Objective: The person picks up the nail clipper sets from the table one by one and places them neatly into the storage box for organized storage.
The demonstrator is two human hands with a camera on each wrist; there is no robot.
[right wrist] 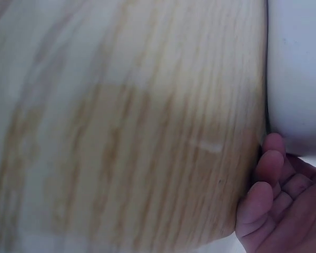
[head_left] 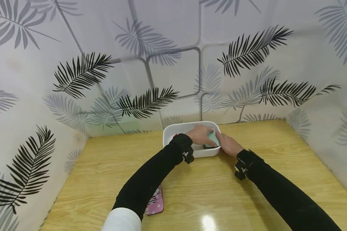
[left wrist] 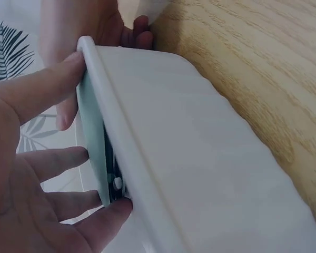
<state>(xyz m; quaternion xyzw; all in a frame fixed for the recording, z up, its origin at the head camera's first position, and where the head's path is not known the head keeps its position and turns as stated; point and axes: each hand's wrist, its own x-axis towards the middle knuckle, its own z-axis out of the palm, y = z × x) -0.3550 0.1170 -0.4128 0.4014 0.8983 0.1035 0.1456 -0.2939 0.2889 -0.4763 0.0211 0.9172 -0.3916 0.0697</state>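
A white plastic container (head_left: pixel 173 128) stands at the back of the table. My left hand (head_left: pixel 200 134) reaches into its right part and holds a mint-green flat object (head_left: pixel 212 139) by its edges, thumb on one side and fingers on the other. In the left wrist view, the mint-green object (left wrist: pixel 95 137) shows a dark layer with a small light part on its underside; its kind is unclear. My right hand (head_left: pixel 229 144) grips the container's right end, with fingertips curled against the outer wall low down, as the right wrist view shows, and a digit over the rim.
Something small and red (head_left: pixel 174 135) shows inside the container, mostly hidden by my left wrist. A pink flat item (head_left: pixel 156 207) with dots and a printed figure lies on the wooden table (head_left: pixel 104 170), partly under my left sleeve. A leaf-patterned curtain (head_left: pixel 176 77) rises behind.
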